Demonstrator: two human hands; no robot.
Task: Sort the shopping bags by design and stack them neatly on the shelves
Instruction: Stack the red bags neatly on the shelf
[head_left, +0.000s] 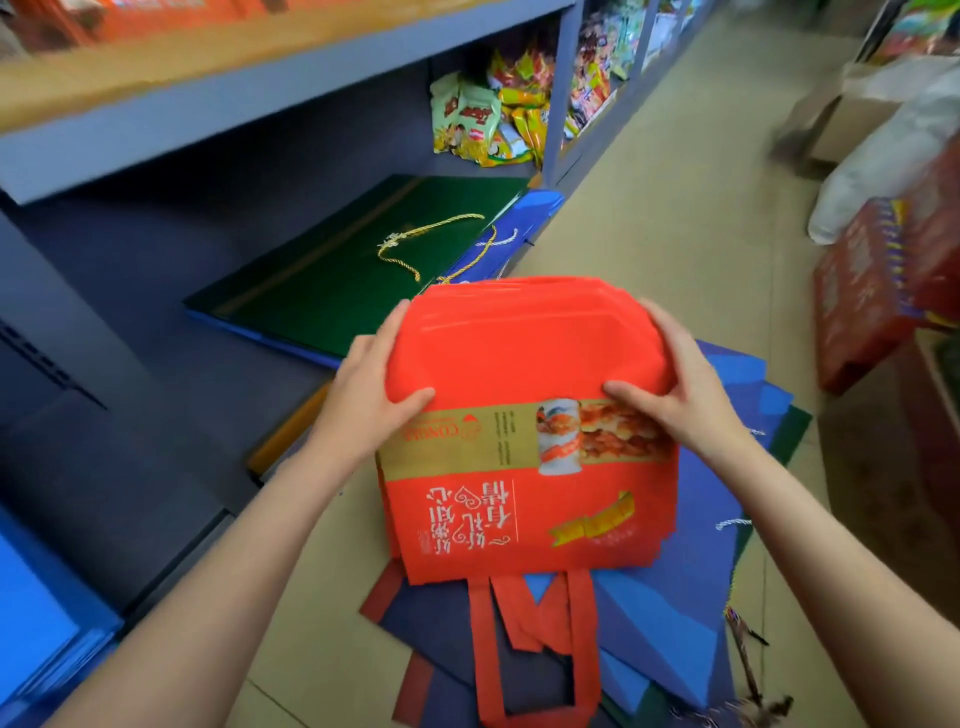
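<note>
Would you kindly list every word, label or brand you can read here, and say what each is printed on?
"CON...": gold band of the red bags, seen upside down, the rest blurred.
White Chinese characters on the same red bags: upside down, too blurred to read.
Small print on the gold band: too small.
Snack packets on the shelf: printing blurred.
Red carton: printing blurred.

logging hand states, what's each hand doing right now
Left hand: grips the left edge of the red bag stack.
Right hand: grips the right edge of the same stack.
</note>
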